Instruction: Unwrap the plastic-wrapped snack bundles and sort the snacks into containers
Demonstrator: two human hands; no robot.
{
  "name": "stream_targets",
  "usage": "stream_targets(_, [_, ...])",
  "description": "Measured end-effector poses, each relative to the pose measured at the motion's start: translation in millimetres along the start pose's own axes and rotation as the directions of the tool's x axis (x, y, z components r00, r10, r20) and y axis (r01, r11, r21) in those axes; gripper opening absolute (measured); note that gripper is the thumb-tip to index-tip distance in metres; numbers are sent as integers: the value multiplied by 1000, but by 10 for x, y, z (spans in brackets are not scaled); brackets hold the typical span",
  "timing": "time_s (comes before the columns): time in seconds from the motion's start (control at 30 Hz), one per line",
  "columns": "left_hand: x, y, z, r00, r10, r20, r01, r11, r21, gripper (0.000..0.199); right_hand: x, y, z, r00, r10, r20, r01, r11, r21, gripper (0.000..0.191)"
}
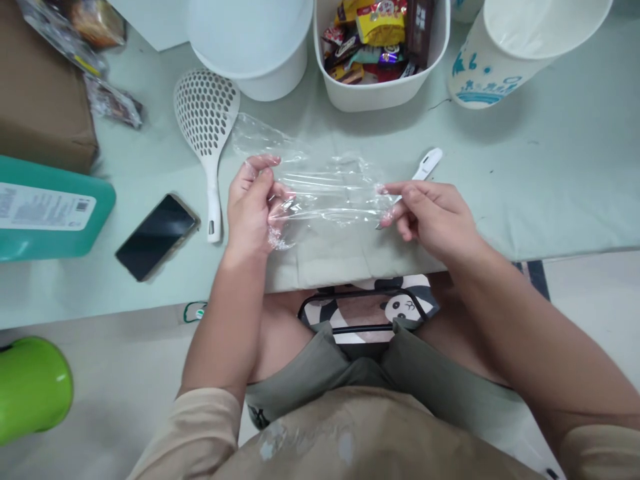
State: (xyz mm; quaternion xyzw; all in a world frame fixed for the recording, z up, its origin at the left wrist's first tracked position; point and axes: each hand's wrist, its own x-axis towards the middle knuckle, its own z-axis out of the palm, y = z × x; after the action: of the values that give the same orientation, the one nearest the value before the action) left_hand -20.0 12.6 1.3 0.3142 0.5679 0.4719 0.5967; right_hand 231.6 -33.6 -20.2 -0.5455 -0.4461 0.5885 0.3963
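A sheet of clear plastic film (330,190) stretches between my two hands above the front of the table. My left hand (253,200) pinches its left end, with a loose flap trailing up toward the slotted spoon. At the other end my right hand (433,213) grips the film between thumb and fingers. Whether the film is a bag or a flat sheet I cannot tell. Partly behind my right hand lies a white-handled tool (429,162), its lower part covered by fingers and film. Left of my left hand rests a white slotted spoon (213,167).
A black phone (157,237) and a green bottle (55,213) lie to the left. Along the back stand a white tub (273,70), a white bin (383,100) of wrapped sweets and a paper cup (480,77). A cardboard box (40,93) sits at far left.
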Motion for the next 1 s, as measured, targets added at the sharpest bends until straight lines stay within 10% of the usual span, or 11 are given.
stream_targets(1.0, [-29,-38,75,992,107,73,-105,994,-31,17,-83,97,86,965,-260,14,247,898,-365,37])
